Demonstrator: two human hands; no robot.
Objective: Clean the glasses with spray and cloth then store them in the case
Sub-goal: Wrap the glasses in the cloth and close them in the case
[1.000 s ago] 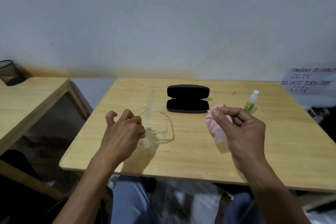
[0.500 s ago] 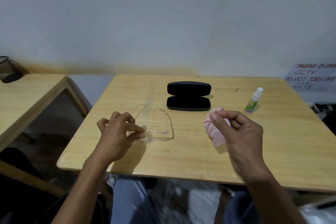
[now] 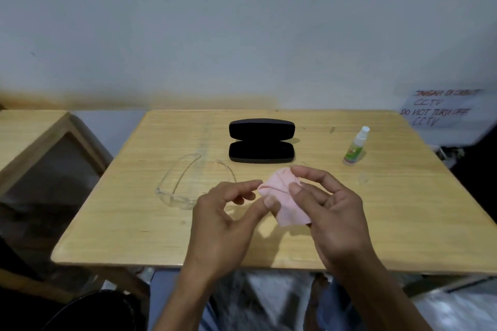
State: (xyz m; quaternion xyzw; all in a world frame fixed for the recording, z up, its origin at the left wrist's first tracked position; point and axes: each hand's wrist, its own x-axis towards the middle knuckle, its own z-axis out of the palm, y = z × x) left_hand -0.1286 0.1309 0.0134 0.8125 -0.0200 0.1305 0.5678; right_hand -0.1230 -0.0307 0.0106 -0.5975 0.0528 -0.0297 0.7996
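Clear glasses (image 3: 176, 192) lie on the wooden table (image 3: 134, 223), left of centre, with their arms unfolded toward the wall. Nothing touches them. A pink cloth (image 3: 282, 196) is held above the table by both hands: my right hand (image 3: 330, 212) pinches its upper right part, and my left hand (image 3: 228, 220) pinches its left edge between thumb and forefinger. The black case (image 3: 261, 141) lies open near the back of the table. A small spray bottle (image 3: 356, 146) with green contents and a white cap stands upright to the right of the case.
A second wooden table (image 3: 27, 131) stands to the left, across a gap. A handwritten paper notice (image 3: 441, 110) hangs on the wall at the back right. My knees show below the front edge of the table.
My left hand let go of the glasses, which now rest on the table, and moved right to take the cloth's edge. My right hand kept the cloth and shifted slightly toward me.
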